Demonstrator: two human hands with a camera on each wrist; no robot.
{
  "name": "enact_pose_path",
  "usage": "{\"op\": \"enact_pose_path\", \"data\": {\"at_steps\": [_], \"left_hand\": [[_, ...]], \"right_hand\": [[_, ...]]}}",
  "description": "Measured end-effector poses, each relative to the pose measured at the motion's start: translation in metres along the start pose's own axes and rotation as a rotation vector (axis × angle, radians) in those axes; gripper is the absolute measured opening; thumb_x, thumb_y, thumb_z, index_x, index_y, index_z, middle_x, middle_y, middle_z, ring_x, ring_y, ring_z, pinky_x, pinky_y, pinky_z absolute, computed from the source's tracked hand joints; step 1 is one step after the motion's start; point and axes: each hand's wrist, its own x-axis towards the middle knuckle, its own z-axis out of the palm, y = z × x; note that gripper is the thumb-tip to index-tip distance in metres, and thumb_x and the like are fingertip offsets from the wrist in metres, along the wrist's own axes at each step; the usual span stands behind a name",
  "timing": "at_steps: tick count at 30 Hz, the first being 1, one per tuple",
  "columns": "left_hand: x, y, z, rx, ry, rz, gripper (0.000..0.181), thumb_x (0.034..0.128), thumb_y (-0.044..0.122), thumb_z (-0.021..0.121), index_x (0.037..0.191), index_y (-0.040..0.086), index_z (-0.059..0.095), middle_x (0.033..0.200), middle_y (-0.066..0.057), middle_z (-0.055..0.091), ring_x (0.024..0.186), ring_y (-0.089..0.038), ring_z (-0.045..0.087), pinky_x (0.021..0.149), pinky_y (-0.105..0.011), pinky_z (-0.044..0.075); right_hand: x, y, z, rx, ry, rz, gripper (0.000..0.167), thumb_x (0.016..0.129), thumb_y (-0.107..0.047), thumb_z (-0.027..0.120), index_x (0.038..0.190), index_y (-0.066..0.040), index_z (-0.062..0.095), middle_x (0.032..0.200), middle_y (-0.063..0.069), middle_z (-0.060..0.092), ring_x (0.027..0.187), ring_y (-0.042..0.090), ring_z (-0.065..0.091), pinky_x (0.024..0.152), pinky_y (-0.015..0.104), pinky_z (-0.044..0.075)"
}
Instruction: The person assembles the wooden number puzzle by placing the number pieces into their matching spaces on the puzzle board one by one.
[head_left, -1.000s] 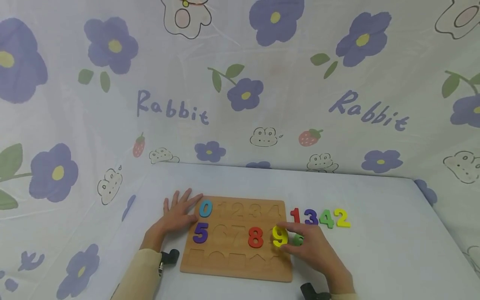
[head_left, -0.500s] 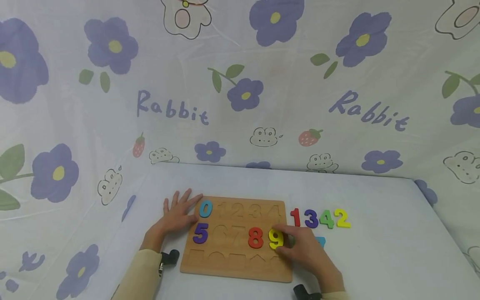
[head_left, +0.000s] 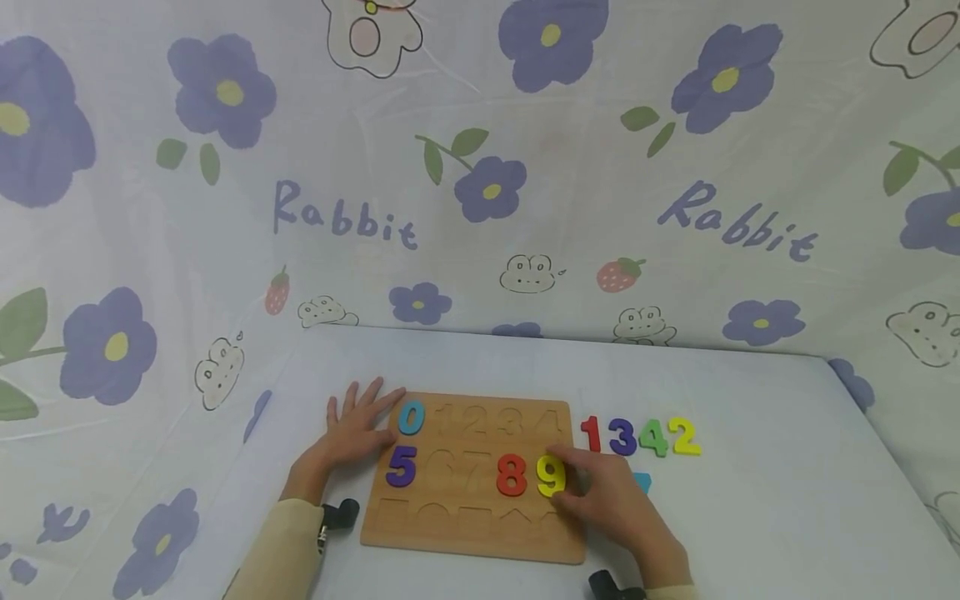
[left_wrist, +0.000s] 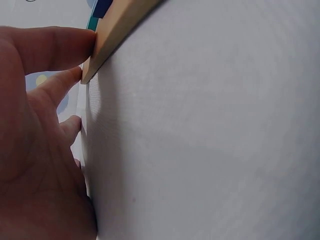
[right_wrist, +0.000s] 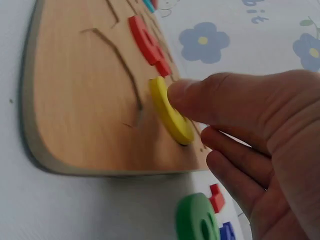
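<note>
My right hand (head_left: 611, 498) pinches the yellow 9 (head_left: 551, 476) between thumb and index finger, over the right end of the wooden board's (head_left: 450, 533) middle row. In the right wrist view the thumb of the hand (right_wrist: 260, 110) lies against the yellow piece (right_wrist: 170, 112). Left of it sits the red 8 (head_left: 512, 475). With fingers spread, my left hand (head_left: 354, 429) touches the board's upper left edge, beside the blue 0 (head_left: 411, 417) and purple 5 (head_left: 401, 467). In the left wrist view, thumb and index finger of the hand (left_wrist: 40, 125) meet the board's edge (left_wrist: 112, 30).
Right of the board stand a red 1 (head_left: 591, 434), purple 3 (head_left: 622, 437), green 4 (head_left: 654, 438) and yellow 2 (head_left: 684, 437). A blue piece (head_left: 642, 482) is partly hidden behind my right hand. A green piece (right_wrist: 192, 217) lies beside the board.
My right hand has moved left with the yellow 9, from the board's right side to beside the red 8, and barely shifted in the last half second. My left hand has stayed still.
</note>
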Motion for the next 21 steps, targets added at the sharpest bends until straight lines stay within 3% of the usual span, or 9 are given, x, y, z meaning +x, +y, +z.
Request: {"op": "enact_pose_path", "data": {"at_steps": [6,14,21], "left_hand": [[0.000,0.001,-0.001,0.010,-0.002,-0.003,0.077,0.0952,0.029,0.066,0.169,0.025,0.044,0.183,-0.021,0.015,0.167,-0.057,-0.009,0.125,-0.079,-0.019],[-0.005,0.006,-0.005,-0.014,-0.010,0.001,0.077,0.0955,0.028,0.065,0.169,0.026,0.044,0.183,-0.021,0.015,0.167,-0.057,-0.010,0.125,-0.079,-0.019],[0.000,-0.002,0.001,0.008,0.009,0.002,0.077,0.0954,0.029,0.066,0.169,0.024,0.044,0.183,-0.022,0.015,0.167,-0.056,-0.010,0.125,-0.078,-0.020]], "right_hand": [[-0.008,0.003,-0.018,0.012,0.012,-0.043,0.062,0.085,-0.025,0.095,0.143,-0.027,0.074,0.142,-0.007,0.075,0.136,0.028,0.070,0.110,0.056,0.059],[-0.023,0.020,-0.051,0.029,0.001,-0.127,0.062,0.088,-0.035,0.093,0.145,-0.025,0.073,0.143,-0.003,0.075,0.136,0.033,0.069,0.109,0.063,0.058],[-0.035,0.046,-0.080,-0.053,-0.003,-0.160,0.066,0.085,-0.044,0.094,0.145,-0.026,0.072,0.141,-0.001,0.077,0.134,0.034,0.070,0.106,0.066,0.058]]}}
